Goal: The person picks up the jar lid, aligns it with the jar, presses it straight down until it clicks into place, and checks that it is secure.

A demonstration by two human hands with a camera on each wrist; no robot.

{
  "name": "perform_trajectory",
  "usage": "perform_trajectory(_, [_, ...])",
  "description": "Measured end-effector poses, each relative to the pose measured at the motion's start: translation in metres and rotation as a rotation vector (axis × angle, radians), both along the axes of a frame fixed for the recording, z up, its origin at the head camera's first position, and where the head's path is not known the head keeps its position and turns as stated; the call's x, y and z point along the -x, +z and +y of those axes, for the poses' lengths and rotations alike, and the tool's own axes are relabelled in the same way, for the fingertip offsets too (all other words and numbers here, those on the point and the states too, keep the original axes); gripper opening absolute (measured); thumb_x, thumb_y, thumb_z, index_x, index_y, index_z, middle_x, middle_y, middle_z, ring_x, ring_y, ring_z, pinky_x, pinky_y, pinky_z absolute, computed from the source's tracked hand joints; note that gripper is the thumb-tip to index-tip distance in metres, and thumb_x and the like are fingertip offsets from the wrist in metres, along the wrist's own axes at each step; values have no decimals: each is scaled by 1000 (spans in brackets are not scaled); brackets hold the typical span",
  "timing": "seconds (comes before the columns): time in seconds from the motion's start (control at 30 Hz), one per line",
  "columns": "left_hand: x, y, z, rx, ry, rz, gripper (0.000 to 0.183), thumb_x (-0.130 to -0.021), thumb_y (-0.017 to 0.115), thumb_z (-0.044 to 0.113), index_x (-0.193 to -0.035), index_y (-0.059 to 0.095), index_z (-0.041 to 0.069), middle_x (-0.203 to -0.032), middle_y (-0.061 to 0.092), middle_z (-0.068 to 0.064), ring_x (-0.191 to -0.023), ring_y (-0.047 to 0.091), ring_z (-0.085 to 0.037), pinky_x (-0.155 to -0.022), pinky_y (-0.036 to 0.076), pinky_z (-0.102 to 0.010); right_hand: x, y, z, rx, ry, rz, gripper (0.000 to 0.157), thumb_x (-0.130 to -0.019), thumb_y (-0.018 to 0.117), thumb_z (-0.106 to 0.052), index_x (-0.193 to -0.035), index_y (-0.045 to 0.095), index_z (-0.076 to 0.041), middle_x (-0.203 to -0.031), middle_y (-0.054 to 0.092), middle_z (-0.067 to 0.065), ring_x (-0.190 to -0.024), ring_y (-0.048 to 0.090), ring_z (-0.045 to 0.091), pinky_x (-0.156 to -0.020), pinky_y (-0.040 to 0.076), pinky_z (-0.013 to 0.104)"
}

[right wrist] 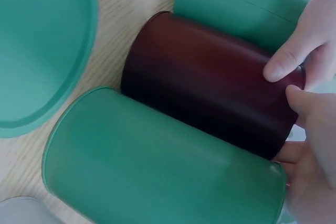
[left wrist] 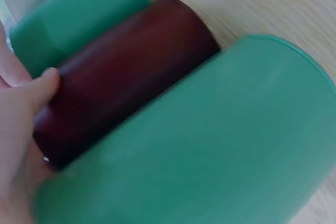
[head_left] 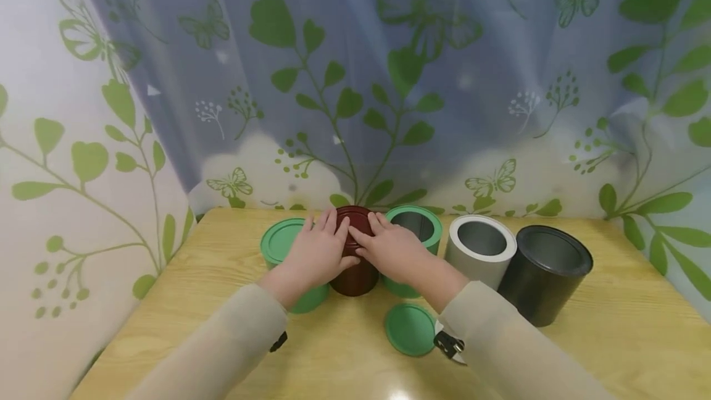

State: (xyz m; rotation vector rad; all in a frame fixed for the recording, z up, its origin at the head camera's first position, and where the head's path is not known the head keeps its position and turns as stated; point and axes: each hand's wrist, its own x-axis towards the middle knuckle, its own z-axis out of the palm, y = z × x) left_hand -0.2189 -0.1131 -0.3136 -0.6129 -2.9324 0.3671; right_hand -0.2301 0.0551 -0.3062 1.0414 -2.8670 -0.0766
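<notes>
A dark red lidded canister (head_left: pixel 354 279) stands upright on a wooden table (head_left: pixel 328 360), between two green canisters. A person's left hand (head_left: pixel 312 254) and right hand (head_left: pixel 395 252) spread over its lid (head_left: pixel 354 217), fingers extended, thumbs touching its near side. The left green canister (head_left: pixel 282 241) is lidded; the right green canister (head_left: pixel 402 289), white canister (head_left: pixel 474 265) and black canister (head_left: pixel 541 286) are open. Nearer lies a round green lid (head_left: pixel 411 329).

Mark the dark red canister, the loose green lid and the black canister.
Dark red canister (right wrist: pixel 205 85): right wrist view, middle of its side wall.
Loose green lid (head_left: pixel 410 329): head view, middle of its face.
Black canister (head_left: pixel 542 292): head view, its outer wall.
</notes>
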Motion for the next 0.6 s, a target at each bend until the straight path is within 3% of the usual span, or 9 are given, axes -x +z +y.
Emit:
perform_trajectory(0.1, [-5, -1, -2, -27, 8, -9, 80, -89, 48, 59, -143, 34, 1, -145, 32, -23, -135, 28, -33, -106, 26, -52, -3, -2, -3, 18, -2, -20, 49, -98, 45, -38, -143, 40, -20, -143, 34, 25, -131, 33, 36, -95, 43, 45])
perform_trajectory(0.27, [-16, -5, -7, -62, -2, 23, 84, -88, 47, 61, -145, 31, 2, -148, 28, -19, -136, 25, -32, -105, 26, -53, -10, -2, 5, 33, 46, -64, 60, -97, 47, -41, -148, 30, -13, -149, 22, 23, -135, 25, 35, -103, 34, 46])
perform_trajectory(0.43, [-33, -10, -4, -116, -138, 94, 80, -89, 50, 58, -144, 34, 3, -148, 28, -17, -136, 26, -29, -105, 28, -52, -27, 1, 38, 149, 97, -86, 66, -95, 54, -37, -146, 30, -3, -150, 22, 19, -135, 26, 32, -103, 33, 47])
perform_trajectory(0.6, [-48, -16, 1, -151, -267, 155, 78, -87, 54, 57, -141, 40, 2, -146, 35, -17, -133, 33, -28, -102, 33, -50, -43, -4, 63, 188, 136, -75, 64, -94, 57, -34, -143, 34, 0, -148, 28, 18, -134, 29, 32, -105, 30, 47])
